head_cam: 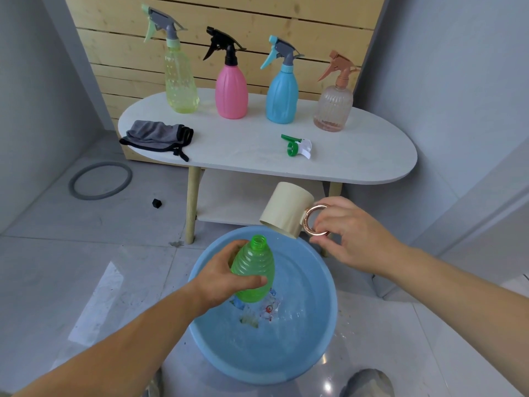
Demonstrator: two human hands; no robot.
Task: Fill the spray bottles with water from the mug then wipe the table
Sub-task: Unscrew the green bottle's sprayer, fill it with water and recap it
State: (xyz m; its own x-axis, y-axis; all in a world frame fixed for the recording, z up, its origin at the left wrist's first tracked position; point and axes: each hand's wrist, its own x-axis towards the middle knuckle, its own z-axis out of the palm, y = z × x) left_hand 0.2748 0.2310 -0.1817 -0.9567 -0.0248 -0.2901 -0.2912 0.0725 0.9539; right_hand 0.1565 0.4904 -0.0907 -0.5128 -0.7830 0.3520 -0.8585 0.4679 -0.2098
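The left hand [226, 277] grips the uncapped green bottle [253, 269] over the blue basin [320, 325]. The right hand [347, 236] pinches the mug [286, 210] by its ring handle, tipped beside the neck. Align lip over opening; pour slowly. The trigger cap [297, 146] lies on the table [357, 156].

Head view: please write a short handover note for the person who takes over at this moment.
Left hand grips the uncapped green bottle over the blue basin of water.
Right hand holds the mug by its ring handle, tilted toward the bottle's neck; no stream visible.
On the table: yellow bottle, pink bottle, blue bottle, clear bottle, all capped, fill unclear; green spray head; grey cloth.
Done: green bottle opened. Left: fill it, screw the head on, wipe the table.
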